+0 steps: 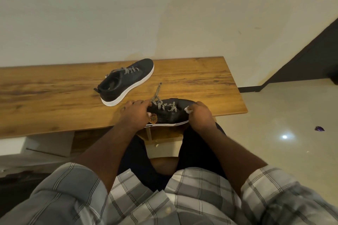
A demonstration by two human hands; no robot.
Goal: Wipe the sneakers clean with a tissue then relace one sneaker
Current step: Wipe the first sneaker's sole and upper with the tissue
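Observation:
A black sneaker [172, 113] with a white sole and black-and-white laces lies on its side at the front edge of the wooden table [201, 82]. My left hand [136, 113] grips its heel end. My right hand [200, 117] holds a small crumpled white tissue [188, 110] against the sneaker's toe part. One lace end [157, 91] trails away across the table. A second matching sneaker [128, 81] stands upright further back on the table, toe pointing to the far right, with nothing touching it.
A pale wall rises just behind the table. The table's right end drops to a glossy tiled floor with a small purple scrap [319, 128]. A dark panel [311, 56] slants at the far right. My knees sit under the table's front edge.

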